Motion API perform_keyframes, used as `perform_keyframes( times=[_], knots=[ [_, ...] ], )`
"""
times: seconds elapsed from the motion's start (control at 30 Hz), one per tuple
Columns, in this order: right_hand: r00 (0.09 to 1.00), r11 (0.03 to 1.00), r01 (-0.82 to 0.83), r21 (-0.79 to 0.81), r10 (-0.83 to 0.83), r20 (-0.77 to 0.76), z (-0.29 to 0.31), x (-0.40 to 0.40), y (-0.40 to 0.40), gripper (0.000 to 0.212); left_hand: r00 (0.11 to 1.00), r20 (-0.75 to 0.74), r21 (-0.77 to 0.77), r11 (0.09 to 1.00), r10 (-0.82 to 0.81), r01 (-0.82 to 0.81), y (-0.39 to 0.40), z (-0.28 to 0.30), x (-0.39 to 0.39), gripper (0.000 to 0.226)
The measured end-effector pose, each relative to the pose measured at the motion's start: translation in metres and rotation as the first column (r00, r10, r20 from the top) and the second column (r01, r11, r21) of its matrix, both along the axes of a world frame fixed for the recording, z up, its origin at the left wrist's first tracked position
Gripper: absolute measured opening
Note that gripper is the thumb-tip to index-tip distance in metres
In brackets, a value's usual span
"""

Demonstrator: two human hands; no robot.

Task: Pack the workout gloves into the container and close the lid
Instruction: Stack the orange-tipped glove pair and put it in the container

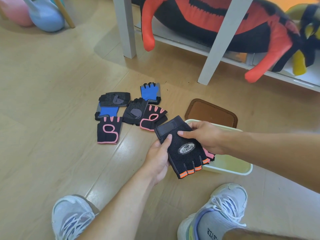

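Observation:
Both hands hold a black mesh glove [183, 149] with orange finger trim and a SPORTS badge, just above the left rim of the pale container [230, 168]. My left hand [158, 157] grips its left edge. My right hand [204, 135] pinches its upper right side. A pink-trimmed glove [209, 155] peeks out beneath it, inside the container. The brown lid [212, 112] lies flat on the floor behind the container. Several more gloves lie on the floor to the left: black-and-pink ones [108, 129] [152, 118], blue ones [150, 92] [107, 110] and black ones [134, 111] [114, 98].
I am on a wooden floor with my two white sneakers [72, 217] [218, 212] at the bottom of view. White furniture legs [126, 26] [220, 40] and a low shelf with a large red-and-black plush toy [225, 19] stand behind. Pink and blue objects [45, 14] sit far left.

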State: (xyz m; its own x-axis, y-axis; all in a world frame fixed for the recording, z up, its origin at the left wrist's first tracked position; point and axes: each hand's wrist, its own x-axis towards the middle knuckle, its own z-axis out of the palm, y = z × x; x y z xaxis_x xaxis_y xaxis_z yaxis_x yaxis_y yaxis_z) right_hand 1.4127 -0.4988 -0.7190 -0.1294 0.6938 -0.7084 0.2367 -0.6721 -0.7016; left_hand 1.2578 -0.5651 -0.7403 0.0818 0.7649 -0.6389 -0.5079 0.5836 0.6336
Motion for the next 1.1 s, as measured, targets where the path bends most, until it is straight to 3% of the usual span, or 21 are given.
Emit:
perform_keyframes(
  times=[0.13,0.3,0.5,0.7,0.77,0.8,0.87,0.93,1.0,1.1],
  knots=[
    [0.999,0.999,0.039,0.011,-0.039,-0.024,-0.005,-0.001,-0.001,0.027,1.000,-0.014,-0.017,1.000,0.007,-0.008,-0.001,-0.002,0.003,0.025],
    [0.999,0.999,0.034,0.039,-0.035,0.030,-0.005,-0.002,0.000,0.037,0.999,-0.045,-0.038,0.999,0.029,-0.031,-0.001,-0.004,0.003,0.024],
    [0.987,0.984,-0.163,-0.068,0.163,0.002,0.003,0.009,0.006,0.033,0.998,-0.063,-0.053,0.998,0.032,-0.035,-0.001,-0.007,0.005,0.023],
    [0.950,0.939,-0.309,-0.151,0.312,-0.007,0.001,0.026,0.009,0.034,0.994,0.033,-0.128,0.987,0.104,-0.099,0.000,-0.006,0.008,0.025],
    [0.944,0.938,-0.325,-0.120,0.329,0.013,0.002,0.034,0.016,0.031,0.997,-0.071,-0.082,0.996,0.036,-0.042,-0.002,-0.008,0.012,0.024],
    [0.948,0.945,-0.314,-0.095,0.318,0.033,0.004,0.040,0.022,0.027,0.981,-0.191,-0.046,0.999,-0.021,0.012,-0.004,-0.011,0.012,0.022],
    [0.959,0.961,-0.271,-0.046,0.274,0.076,0.010,0.054,0.036,0.018,0.875,-0.469,0.031,0.988,-0.118,0.150,-0.009,-0.019,0.012,0.024],
    [0.965,0.974,-0.228,-0.006,0.227,0.128,0.019,0.068,0.048,0.018,0.749,-0.634,0.060,0.953,-0.193,0.297,-0.013,-0.024,0.010,0.035],
    [0.941,0.965,-0.259,0.026,0.246,0.234,0.023,0.076,0.054,0.019,0.704,-0.660,0.055,0.917,-0.264,0.395,-0.016,-0.027,0.011,0.048],
    [0.774,0.877,-0.480,-0.004,0.426,0.469,0.017,0.081,0.052,0.017,0.638,-0.694,0.076,0.847,-0.334,0.525,-0.018,-0.030,0.014,0.065]
  ],
)
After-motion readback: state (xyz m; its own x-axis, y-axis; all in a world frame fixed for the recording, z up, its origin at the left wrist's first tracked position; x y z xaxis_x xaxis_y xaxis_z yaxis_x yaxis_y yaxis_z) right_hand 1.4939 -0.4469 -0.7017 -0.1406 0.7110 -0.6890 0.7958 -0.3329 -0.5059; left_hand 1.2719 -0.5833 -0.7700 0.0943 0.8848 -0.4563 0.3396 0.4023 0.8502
